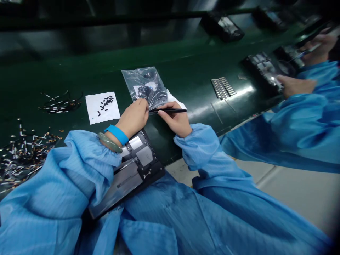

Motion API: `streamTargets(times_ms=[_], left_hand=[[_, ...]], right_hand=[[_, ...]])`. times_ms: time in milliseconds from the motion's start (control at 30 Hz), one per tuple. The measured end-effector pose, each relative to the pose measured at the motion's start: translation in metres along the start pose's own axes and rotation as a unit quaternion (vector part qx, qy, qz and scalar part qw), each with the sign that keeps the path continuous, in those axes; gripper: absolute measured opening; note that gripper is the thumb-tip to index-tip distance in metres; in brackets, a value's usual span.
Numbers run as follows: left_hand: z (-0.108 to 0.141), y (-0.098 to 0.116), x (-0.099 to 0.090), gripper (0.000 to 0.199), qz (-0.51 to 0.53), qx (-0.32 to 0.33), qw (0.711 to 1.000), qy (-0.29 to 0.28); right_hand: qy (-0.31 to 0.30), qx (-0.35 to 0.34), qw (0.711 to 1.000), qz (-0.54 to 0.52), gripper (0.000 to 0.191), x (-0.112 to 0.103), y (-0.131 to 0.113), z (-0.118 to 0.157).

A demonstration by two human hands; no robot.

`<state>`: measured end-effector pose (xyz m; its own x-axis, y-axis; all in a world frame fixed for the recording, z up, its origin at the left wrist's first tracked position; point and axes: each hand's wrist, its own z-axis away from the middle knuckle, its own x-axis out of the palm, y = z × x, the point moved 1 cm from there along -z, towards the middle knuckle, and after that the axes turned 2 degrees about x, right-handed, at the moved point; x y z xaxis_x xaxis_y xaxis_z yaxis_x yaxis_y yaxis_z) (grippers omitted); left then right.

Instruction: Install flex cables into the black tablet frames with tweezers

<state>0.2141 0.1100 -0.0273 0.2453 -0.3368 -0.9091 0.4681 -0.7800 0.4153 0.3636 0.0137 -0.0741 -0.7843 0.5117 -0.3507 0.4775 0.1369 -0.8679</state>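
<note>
– Green worktop (186,67) is stretching right across, and way off to the right of the clear bag (150,79) a co-worker's hand (299,86) is touching a boxy black unit (261,67). What are the person's own hands up to?

– Right hand (176,122) is gripping a black pen-like tool (175,110), fingers closed round it, just beside the bag's near end. Left hand (135,115) is curling over that same end, and it's looking like the nearer of the two. Can't tell if those fingers are pinching or only pressing, the thumb's hiding.

– How's the bag lying?

– Flat, going away from the fingers, long side roughly pointing off the far edge with a lean to the left. The tool is running crosswise to it, tip pointing left at the bag's gathered end.

– Anything else around it?

– White sheet (92,102) with little black pieces (106,101) is lying just left of the bag, thin cables (62,104) are sitting further left, and a flat device (145,156) is sticking out from under the left forearm, nearer the person than the bag.
</note>
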Motion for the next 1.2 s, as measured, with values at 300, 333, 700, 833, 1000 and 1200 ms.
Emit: streamTargets(times_ms=[300,333,700,833,1000,1200], left_hand=[[0.0,-0.002,0.002,0.021,0.013,0.003,1.0,0.003],[0.0,-0.002,0.002,0.021,0.017,0.004,1.0,0.002],[0.058,0.006,-0.036,0.03,0.128,-0.001,0.991,0.027],[0.092,0.013,-0.05,0.019,0.254,-0.132,0.958,0.005],[0.118,0.016,-0.057,0.024,0.339,-0.22,0.915,-0.001],[0.132,0.01,-0.054,0.027,0.375,-0.237,0.896,0.001]], right_hand=[[-0.006,0.02,1.0,-0.003,0.038,-0.001,-0.001,-0.002],[-0.006,0.027,1.0,-0.007,0.038,-0.002,-0.002,-0.003],[-0.06,0.164,0.952,-0.251,0.039,0.008,-0.054,0.012],[-0.133,0.236,0.901,-0.339,0.042,0.027,-0.075,0.013],[-0.219,0.313,0.819,-0.429,0.036,0.045,-0.087,0.015],[-0.247,0.376,0.769,-0.454,0.037,0.055,-0.086,0.017]])
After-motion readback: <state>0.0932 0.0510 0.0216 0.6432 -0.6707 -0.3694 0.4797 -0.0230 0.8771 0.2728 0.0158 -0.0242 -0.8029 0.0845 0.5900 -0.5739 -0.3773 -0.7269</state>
